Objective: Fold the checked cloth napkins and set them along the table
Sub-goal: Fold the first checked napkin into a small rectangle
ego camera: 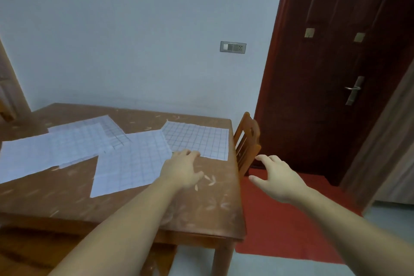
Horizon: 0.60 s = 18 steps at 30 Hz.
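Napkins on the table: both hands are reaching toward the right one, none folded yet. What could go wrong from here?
The rightmost napkin lies close to the table edge by the chair; dragging it with the left hand could slide it off.

The middle napkin overlaps its neighbours, so pulling one may shift the others.

The right hand hovers off the table, open, so a one-handed fold may come out crooked.

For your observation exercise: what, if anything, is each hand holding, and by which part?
Nothing is held. The left hand reaches, fingertips at the near edge of the rightmost napkin; the right hand hovers open beyond the table.
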{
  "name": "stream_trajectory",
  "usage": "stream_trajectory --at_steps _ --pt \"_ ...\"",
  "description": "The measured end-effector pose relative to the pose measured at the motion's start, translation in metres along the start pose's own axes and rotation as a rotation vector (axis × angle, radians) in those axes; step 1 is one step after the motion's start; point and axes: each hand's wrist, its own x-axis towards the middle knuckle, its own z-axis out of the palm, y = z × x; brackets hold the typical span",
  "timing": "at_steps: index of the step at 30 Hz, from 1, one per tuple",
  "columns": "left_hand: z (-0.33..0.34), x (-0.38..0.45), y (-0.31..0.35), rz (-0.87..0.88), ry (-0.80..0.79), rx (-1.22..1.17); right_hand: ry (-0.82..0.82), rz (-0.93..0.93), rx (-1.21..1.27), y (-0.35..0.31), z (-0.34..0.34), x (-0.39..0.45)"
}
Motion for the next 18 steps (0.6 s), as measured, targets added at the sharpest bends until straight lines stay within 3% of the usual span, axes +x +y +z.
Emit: stream_trajectory --at_steps 10,18 --pt "0.004 0.152 -0.028 -0.145 0.03 -0.017 -0.055 -0.156 -0.017 0.009 0.005 0.199" --pt "0.017 0.191 -0.095 -0.479 0.025 0.041 -0.206 -0.481 -0.007 -0.032 0.066 0.344"
